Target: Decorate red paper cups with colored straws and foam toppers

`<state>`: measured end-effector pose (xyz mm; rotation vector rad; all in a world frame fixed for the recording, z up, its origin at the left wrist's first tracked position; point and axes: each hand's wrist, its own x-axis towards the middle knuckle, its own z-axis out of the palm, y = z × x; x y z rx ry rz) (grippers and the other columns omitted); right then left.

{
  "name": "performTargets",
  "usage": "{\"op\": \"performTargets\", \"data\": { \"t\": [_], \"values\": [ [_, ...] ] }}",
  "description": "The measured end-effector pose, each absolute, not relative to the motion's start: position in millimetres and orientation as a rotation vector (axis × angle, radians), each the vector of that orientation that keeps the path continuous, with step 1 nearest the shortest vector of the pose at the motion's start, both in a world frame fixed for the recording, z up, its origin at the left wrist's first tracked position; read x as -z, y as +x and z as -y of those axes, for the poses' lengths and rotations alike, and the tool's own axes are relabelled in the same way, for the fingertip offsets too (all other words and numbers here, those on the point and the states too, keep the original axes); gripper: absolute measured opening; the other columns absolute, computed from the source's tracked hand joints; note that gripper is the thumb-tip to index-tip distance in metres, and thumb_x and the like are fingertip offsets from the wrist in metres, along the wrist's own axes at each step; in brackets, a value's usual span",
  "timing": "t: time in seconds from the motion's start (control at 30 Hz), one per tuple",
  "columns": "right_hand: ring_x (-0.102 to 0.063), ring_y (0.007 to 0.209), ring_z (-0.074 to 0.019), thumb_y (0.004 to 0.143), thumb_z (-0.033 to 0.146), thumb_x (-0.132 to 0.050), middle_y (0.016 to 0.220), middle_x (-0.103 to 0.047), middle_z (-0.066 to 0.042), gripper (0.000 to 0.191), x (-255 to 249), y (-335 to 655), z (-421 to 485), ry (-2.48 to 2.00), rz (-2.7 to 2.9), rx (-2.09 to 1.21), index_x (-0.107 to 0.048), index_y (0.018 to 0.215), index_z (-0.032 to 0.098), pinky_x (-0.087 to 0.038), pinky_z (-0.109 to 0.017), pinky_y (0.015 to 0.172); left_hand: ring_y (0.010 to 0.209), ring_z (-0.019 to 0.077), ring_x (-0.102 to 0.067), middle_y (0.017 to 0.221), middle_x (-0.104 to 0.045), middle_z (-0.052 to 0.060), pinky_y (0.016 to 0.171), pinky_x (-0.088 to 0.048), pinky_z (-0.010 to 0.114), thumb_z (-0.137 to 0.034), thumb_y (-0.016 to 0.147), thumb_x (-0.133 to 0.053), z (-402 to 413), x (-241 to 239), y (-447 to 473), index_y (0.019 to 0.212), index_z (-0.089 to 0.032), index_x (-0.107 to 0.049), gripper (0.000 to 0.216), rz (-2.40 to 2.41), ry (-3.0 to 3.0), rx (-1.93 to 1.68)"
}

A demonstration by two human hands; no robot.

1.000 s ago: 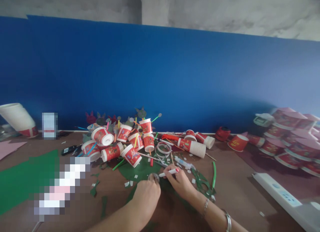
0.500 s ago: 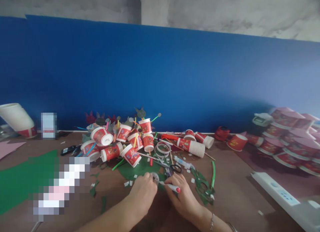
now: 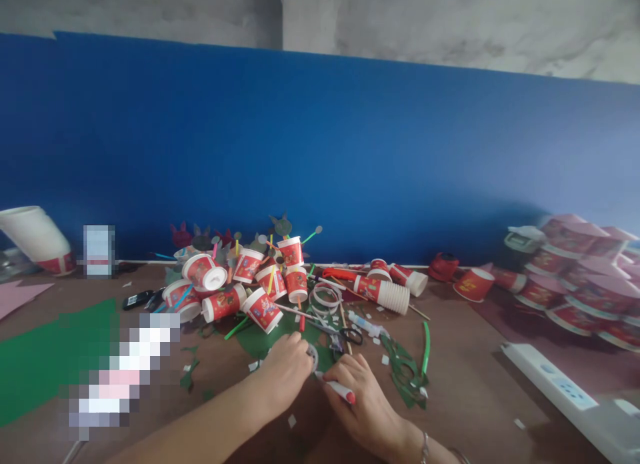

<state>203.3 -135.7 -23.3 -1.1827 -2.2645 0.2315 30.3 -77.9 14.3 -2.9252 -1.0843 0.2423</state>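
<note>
My left hand has its fingers closed round a small round grey piece, whose rim shows at the fingertips; the rest is covered. In my right hand is a white marker with a red end, its tip pointing left towards the grey piece. Whether the tip touches the piece I cannot tell. Just beyond the hands lie scissors with black handles and a green paper sheet. Paper scraps are scattered around them, and a white square scrap lies beside my left forearm.
Red-and-white paper cups with straws and paper animal heads are heaped ahead. Stacked cups lie right of them. A power strip and piled cups stand at right. A blue partition closes the back. Green paper lies left.
Both hands have shifted slightly; my left hand is a little farther forward and the marker has moved slightly left and down. The white scrap near my left forearm now shows.
</note>
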Motion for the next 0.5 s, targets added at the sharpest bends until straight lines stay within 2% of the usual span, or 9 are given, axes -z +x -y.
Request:
{"op": "performTargets", "data": {
  "t": [0.2,0.37,0.5],
  "values": [
    [-0.054,0.074,-0.0197,0.088,0.020,-0.046,0.080,-0.065,-0.005,0.013,13.5,195.3,144.0,-0.958,2.460,-0.128,-0.055,0.096,0.023,-0.036,-0.034,0.068,0.067,0.0206,-0.067,0.068,-0.071,0.008,0.055,-0.045,0.025,-0.006,0.076,-0.060,64.1,-17.6,37.8,0.070,-0.013,-0.071,0.014,1.036,-2.921,-0.385],
    [-0.051,0.068,-0.0178,0.089,0.021,-0.042,0.074,-0.062,-0.004,0.017,19.2,177.6,144.1,-0.883,2.524,0.056,-0.059,0.094,0.021,-0.032,-0.032,0.062,0.063,0.0222,-0.068,0.063,-0.071,0.011,0.055,-0.047,0.026,-0.009,0.073,-0.062,53.2,-20.6,48.4,0.067,-0.012,-0.071,0.011,0.958,-2.962,-0.367],
    [-0.048,0.063,-0.0180,0.083,0.020,-0.044,0.069,-0.060,-0.003,0.018,30.5,167.3,139.1,-0.843,2.486,0.211,-0.059,0.093,0.017,-0.028,-0.032,0.058,0.060,0.0216,-0.067,0.058,-0.069,0.010,0.056,-0.049,0.026,-0.009,0.067,-0.067,46.2,-22.9,53.7,0.064,-0.012,-0.071,0.006,0.923,-3.007,-0.331]
  ]
}}
